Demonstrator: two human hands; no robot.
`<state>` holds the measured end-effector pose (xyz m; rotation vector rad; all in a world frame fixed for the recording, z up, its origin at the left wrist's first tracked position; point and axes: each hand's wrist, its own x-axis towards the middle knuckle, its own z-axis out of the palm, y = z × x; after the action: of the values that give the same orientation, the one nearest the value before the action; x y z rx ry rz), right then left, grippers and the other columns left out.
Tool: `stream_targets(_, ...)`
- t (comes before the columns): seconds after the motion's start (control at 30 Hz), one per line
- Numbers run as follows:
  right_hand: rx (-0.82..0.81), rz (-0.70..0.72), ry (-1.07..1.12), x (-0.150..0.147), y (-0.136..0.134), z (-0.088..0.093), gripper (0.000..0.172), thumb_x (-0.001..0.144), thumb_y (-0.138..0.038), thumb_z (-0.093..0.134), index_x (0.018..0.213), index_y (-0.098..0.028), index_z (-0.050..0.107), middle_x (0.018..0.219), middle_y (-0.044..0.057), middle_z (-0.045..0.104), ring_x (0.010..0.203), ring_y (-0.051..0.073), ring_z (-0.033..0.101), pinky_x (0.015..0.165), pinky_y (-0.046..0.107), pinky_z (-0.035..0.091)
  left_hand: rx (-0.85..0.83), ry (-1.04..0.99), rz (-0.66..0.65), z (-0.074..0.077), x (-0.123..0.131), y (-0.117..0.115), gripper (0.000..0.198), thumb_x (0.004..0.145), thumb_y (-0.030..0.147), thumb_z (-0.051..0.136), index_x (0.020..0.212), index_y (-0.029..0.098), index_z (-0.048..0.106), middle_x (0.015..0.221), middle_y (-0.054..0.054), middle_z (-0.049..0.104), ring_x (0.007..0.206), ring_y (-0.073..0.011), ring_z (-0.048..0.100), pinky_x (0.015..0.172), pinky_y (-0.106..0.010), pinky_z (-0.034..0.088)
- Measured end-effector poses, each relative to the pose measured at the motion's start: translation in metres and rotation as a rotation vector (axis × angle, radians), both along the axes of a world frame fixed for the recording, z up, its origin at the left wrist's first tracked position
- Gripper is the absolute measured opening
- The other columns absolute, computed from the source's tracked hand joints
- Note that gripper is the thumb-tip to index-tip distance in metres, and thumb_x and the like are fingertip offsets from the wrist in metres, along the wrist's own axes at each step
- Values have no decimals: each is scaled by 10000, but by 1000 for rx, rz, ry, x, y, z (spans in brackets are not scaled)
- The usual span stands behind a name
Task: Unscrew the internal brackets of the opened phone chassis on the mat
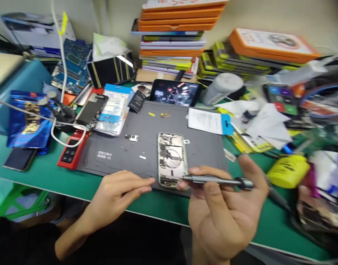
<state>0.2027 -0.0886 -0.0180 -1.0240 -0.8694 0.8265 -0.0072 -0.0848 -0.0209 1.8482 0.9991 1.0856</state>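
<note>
An opened phone housing point(173, 162) lies on the dark grey work mat point(141, 158), its inner parts showing. My right hand point(226, 206) is turned palm up and grips a slim metal screwdriver point(213, 180), whose tip points left over the lower right corner of the housing. Left of the housing, my left hand point(121, 195) rests by the mat's front edge, its fingers pressed together with the fingertips pointing at the housing. Whether anything tiny sits between those fingertips cannot be made out. Small parts point(132, 137) lie on the mat further left.
A red device point(71, 152) stands at the mat's left edge, near a white cable point(64, 73). A lit screen point(175, 92) leans behind the mat, below stacked boxes point(171, 51). On the right are a yellow object point(288, 171) and heaped papers point(268, 125).
</note>
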Motion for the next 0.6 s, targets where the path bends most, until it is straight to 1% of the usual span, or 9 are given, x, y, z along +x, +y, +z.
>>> stream_targets(0.07,112,-158,-247,3,6,-2,645,1004,-116,695,1546,-420,518,1081,10,717,848,159,759,609,298,690,37,53,-19,-3,0,3,277,1083,156,698,1333,237,787,1053,-8,834,952,-124,755,885,-244,593)
stream_targets(0.13,222,-282,-493,8,14,-6,722,968,-68,715,1553,-447,525,1320,38,593,866,125,755,678,327,725,81,114,-31,-4,3,4,267,1098,153,669,1330,229,776,1081,-17,805,969,-119,734,873,-241,591)
stream_targets(0.2,344,-322,-700,13,21,-12,776,935,-80,761,1598,-391,505,1344,59,522,854,110,752,722,323,734,159,200,-14,-2,7,4,256,1103,147,652,1323,207,769,1125,-38,784,992,-129,716,874,-253,593)
stream_targets(0.27,432,-350,-838,20,24,-19,799,932,-113,781,1638,-319,468,1310,69,519,848,110,754,718,298,724,272,320,36,2,15,4,245,1097,134,651,1310,177,763,1160,-64,779,1011,-162,699,886,-296,596)
stream_targets(0.33,466,-349,-923,27,23,-27,814,942,-121,776,1661,-274,428,1270,68,545,823,104,750,686,274,709,382,458,85,4,22,6,233,1084,122,659,1292,161,759,1184,-83,784,1025,-204,684,888,-352,591)
stream_targets(0.4,469,-301,-979,32,19,-32,841,944,-95,765,1680,-241,386,1201,57,595,798,105,749,671,266,704,430,564,87,4,28,11,235,1080,115,656,1291,161,749,1221,-90,786,1041,-234,673,877,-387,577)
stream_targets(0.47,465,-237,-1017,34,15,-35,879,934,-60,764,1693,-204,346,1125,44,645,806,120,765,694,280,714,421,594,56,1,30,16,267,1081,95,639,1320,168,733,1266,-85,780,1046,-237,657,872,-392,564)
stream_targets(0.53,466,-200,-1031,33,12,-35,894,933,-47,767,1700,-175,324,1097,47,676,824,136,785,723,299,724,394,597,30,-3,28,20,312,1079,65,619,1348,184,723,1314,-74,769,1057,-237,635,885,-394,549)
stream_targets(0.6,452,-193,-1027,30,11,-32,838,963,-72,752,1694,-154,348,1069,53,695,813,142,794,729,306,726,377,606,1,-5,24,20,350,1085,46,589,1379,190,711,1369,-75,751,1083,-241,618,895,-398,528)
